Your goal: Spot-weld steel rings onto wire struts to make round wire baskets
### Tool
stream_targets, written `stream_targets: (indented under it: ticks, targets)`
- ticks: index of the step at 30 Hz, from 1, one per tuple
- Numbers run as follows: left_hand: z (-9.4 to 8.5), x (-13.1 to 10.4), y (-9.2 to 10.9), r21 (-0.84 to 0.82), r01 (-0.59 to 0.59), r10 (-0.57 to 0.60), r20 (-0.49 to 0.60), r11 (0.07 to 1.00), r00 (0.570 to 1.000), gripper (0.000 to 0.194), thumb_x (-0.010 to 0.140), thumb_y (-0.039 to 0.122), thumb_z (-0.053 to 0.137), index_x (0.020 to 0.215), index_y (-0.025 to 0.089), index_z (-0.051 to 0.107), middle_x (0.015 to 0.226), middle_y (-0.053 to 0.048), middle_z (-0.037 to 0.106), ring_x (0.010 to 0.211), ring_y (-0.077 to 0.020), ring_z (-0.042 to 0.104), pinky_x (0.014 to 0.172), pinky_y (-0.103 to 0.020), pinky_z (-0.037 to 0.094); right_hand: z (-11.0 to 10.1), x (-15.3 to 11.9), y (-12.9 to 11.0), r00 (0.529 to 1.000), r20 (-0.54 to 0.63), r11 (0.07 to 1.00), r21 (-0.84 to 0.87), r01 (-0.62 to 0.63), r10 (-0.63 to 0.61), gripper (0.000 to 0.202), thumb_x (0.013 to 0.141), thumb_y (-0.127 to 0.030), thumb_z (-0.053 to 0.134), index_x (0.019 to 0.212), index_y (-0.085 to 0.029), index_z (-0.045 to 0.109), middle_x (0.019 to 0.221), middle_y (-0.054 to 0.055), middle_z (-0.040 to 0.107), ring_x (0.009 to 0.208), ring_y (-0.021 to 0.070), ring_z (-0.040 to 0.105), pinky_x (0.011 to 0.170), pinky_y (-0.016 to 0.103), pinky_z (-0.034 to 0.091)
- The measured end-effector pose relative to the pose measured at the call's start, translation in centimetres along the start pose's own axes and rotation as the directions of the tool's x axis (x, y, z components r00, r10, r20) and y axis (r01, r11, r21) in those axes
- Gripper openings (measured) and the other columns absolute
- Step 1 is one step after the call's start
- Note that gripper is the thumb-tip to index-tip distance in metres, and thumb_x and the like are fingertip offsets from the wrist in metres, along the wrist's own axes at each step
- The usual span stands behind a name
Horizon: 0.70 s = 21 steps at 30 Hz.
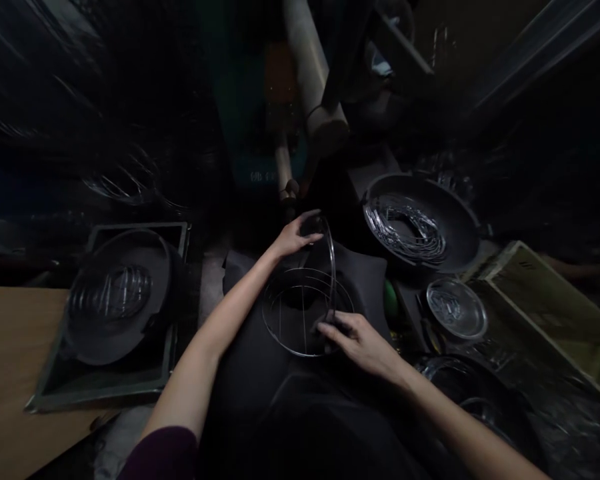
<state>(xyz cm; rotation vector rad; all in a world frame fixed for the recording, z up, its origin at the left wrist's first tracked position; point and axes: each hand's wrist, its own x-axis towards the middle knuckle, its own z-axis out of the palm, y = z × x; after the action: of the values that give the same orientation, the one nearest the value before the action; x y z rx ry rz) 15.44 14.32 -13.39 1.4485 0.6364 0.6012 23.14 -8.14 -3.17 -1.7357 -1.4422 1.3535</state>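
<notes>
A thin metal ring (pixel 333 263), seen nearly edge-on, stands upright between my hands. My left hand (pixel 299 235) holds its top edge, thumb and fingers reaching to either side. Lower down, my right hand (pixel 353 337) is closed with thumb and fingertips on the ring's bottom end; the exact grip is dark and partly hidden. Beneath and behind lies a round wire frame (pixel 303 320) with straight cross wires, close to my right fingertips. It rests over the dark cloth (pixel 253 333) on my lap.
A machine with a pale cylinder (pixel 313 73) and a rod stands ahead. At left, a black pan (pixel 117 340) with wire parts sits on a green-rimmed crate (pixel 105 393). At right are a pan (pixel 460 233) of wire pieces, a clear dish (pixel 457 310) and a yellowish crate (pixel 545 313).
</notes>
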Motion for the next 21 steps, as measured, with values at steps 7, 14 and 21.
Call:
stream_targets:
  ticks: [7,14,21]
  targets:
    - [-2.4,-0.6,0.6,0.226,-0.086,0.006,0.334,0.97,0.943,0.024,0.086,0.033,0.058,0.099,0.021,0.072,0.1,-0.004,0.072,0.099,-0.0178,0.065,0.089,-0.025,0.045,2.2,-2.9,2.0,0.998,-0.055,0.998,-0.061,0.01,-0.013,0.024,0.093,-0.037,0.049,0.089,-0.022,0.068,0.086,0.005,0.068,0.08,0.0199,0.065,0.074,0.031,0.051]
    - [-3.9,-1.1,2.2,0.261,-0.119,0.014,0.374,0.958,0.927,0.023,0.082,0.021,0.064,0.103,0.022,0.072,0.09,-0.004,0.074,0.083,-0.0143,0.068,0.08,-0.021,0.048,2.4,-3.1,2.5,0.995,0.097,0.998,-0.06,-0.02,0.026,0.03,0.096,-0.036,0.042,0.103,-0.027,0.069,0.089,0.002,0.07,0.086,0.0203,0.067,0.085,0.034,0.051]
    - [-3.6,-0.8,0.1,0.13,-0.027,0.0,0.199,0.991,0.98,0.026,0.088,0.026,0.055,0.108,0.019,0.069,0.102,-0.007,0.071,0.099,-0.018,0.065,0.091,-0.027,0.045,4.9,-4.9,3.7,0.998,0.021,0.998,0.016,-0.067,0.067,0.037,0.096,-0.035,0.037,0.125,-0.031,0.06,0.108,0.003,0.067,0.107,0.0224,0.061,0.094,0.04,0.05]
